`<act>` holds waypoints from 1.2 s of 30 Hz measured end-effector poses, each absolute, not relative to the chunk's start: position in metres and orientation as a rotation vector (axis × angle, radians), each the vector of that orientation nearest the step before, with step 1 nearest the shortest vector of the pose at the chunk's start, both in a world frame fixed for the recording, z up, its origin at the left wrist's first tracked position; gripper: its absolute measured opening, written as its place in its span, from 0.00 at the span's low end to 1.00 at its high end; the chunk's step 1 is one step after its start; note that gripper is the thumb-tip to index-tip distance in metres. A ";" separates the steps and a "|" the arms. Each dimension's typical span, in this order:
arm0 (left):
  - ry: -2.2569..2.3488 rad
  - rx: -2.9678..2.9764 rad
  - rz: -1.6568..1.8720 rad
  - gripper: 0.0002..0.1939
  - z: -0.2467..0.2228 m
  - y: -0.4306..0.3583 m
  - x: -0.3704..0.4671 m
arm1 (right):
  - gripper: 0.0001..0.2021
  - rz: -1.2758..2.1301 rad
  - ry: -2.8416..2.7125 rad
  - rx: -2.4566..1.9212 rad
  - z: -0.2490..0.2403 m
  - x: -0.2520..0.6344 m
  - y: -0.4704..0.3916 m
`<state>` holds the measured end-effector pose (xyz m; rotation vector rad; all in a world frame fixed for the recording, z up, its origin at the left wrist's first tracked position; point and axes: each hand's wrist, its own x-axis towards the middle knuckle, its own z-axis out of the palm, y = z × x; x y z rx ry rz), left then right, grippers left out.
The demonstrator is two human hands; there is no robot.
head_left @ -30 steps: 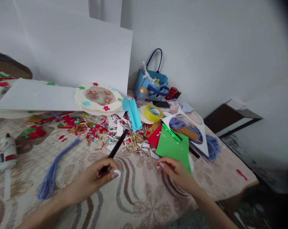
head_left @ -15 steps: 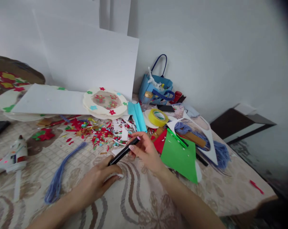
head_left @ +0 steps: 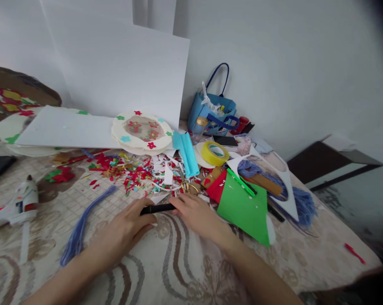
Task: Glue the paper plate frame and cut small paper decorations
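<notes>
A black marker [head_left: 157, 209] lies level between my two hands, just above the patterned tablecloth. My left hand [head_left: 128, 220] is closed around its left end. The fingers of my right hand [head_left: 190, 212] wrap its right end and hide that tip. Beyond my hands is a heap of coloured paper scraps [head_left: 140, 171]. Close to my right hand lies a green sheet [head_left: 242, 212] with a bright green pen-like cutter [head_left: 241, 182] on top. A bundle of blue yarn [head_left: 83, 228] rests left of my left hand.
A glue gun [head_left: 23, 203] stands at the left. White flower-trimmed rings [head_left: 118, 137] and a large white board [head_left: 121, 76] are at the back. Yellow tape [head_left: 207, 154], a blue strip [head_left: 188, 156], a white cut-out frame [head_left: 290, 192] and a blue bag [head_left: 198, 106] sit toward the right.
The marker has turned from slanting upward to nearly level. My right hand has come lower, its fingers now covering the marker's right end. The view has shifted slightly.
</notes>
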<state>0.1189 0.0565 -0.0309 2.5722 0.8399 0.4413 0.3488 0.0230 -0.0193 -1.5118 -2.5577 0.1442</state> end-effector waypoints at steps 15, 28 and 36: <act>0.786 2.656 0.331 0.11 -0.030 0.045 0.126 | 0.06 0.327 -2.453 -1.474 -0.016 0.320 0.009; 0.657 2.712 0.251 0.13 -0.034 0.046 0.124 | 0.13 0.201 -2.527 -1.704 -0.021 0.320 0.003; 0.670 2.845 0.290 0.11 -0.026 0.045 0.125 | 0.08 0.297 -2.459 -1.648 -0.017 0.318 0.003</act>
